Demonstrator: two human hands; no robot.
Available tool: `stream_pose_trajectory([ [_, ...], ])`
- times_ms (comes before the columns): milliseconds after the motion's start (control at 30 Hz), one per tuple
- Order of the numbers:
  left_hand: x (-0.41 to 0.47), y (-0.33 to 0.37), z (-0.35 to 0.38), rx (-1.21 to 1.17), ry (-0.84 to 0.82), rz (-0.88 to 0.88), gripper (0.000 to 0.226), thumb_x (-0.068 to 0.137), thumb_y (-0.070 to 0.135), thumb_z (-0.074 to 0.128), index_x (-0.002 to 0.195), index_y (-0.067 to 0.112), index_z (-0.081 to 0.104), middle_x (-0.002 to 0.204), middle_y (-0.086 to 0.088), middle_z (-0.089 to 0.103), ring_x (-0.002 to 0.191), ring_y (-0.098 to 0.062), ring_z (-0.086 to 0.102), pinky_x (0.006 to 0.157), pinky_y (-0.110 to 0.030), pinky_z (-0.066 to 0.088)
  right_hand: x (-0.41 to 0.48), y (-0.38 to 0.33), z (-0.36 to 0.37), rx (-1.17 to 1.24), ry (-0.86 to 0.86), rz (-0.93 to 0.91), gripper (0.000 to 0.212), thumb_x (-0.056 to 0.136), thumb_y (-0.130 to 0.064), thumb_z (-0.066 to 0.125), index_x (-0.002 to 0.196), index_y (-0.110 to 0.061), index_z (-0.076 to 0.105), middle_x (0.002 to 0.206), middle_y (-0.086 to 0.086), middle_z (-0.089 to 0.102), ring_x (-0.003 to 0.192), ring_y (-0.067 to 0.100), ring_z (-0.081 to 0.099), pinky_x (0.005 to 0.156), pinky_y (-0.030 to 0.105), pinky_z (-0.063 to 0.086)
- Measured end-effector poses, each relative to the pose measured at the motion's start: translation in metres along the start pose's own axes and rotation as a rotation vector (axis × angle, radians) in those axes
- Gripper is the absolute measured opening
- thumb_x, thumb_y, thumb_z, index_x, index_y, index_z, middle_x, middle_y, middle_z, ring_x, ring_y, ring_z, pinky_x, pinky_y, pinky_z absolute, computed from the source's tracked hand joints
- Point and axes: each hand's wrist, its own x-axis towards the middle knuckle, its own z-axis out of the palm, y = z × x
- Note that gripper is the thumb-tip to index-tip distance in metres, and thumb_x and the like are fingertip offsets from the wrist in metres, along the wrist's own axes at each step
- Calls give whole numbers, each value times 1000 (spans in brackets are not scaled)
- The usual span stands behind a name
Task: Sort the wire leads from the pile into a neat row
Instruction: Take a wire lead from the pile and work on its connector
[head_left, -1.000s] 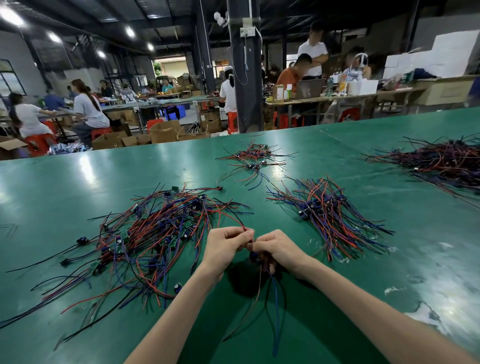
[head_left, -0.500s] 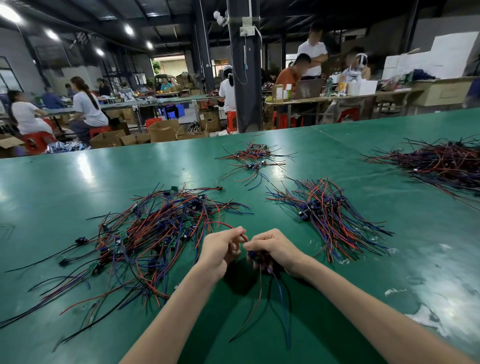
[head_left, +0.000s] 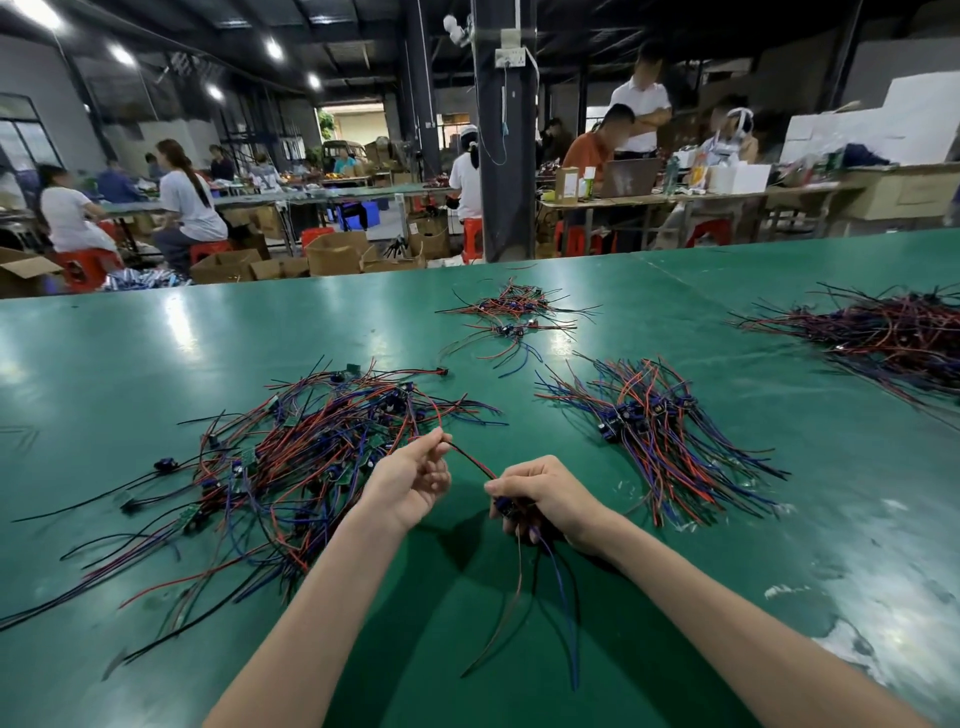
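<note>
Sprawling red, blue, black wire leads

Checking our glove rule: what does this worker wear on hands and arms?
Nothing visible. The left hand and right hand are ungloved, no rings, watch or bracelet showing; both forearms are bare to the frame's edge, no sleeve in view.

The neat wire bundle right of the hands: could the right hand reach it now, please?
Probably yes: the neat wire bundle lies close beside the right hand with only bare green table between them, though that hand's fingers grip a few leads.
</note>
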Motion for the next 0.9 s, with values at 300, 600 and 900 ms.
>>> stream_pose_trajectory([
  [300, 1, 3, -8, 159, 65, 223, 13, 86, 14, 66, 78, 5, 68, 55, 5, 62, 48, -4, 50, 48, -15, 46, 1, 3, -1, -15, -9, 25, 28, 85, -15, 64, 58, -9, 66, 50, 11, 58, 35, 16, 46, 34, 17, 34],
  [600, 1, 8, -13, -67, 57, 116, 20, 93, 13, 57, 78, 1, 64, 57, -3, 64, 43, -5, 54, 43, -13, 47, 1, 4, -1, 9, -37, 22, 28, 84, -17, 66, 57, -11, 67, 54, 14, 58, 37, 17, 47, 36, 17, 34],
  [900, 7, 23, -30, -197, 199, 265, 20, 95, 15, 55, 82, 0, 62, 61, -2, 61, 44, -5, 51, 44, -15, 45, -2, 1, -5, 33, -49, -9, 27, 84, -15, 66, 57, -10, 70, 60, 18, 62, 43, 22, 51, 38, 18, 35],
])
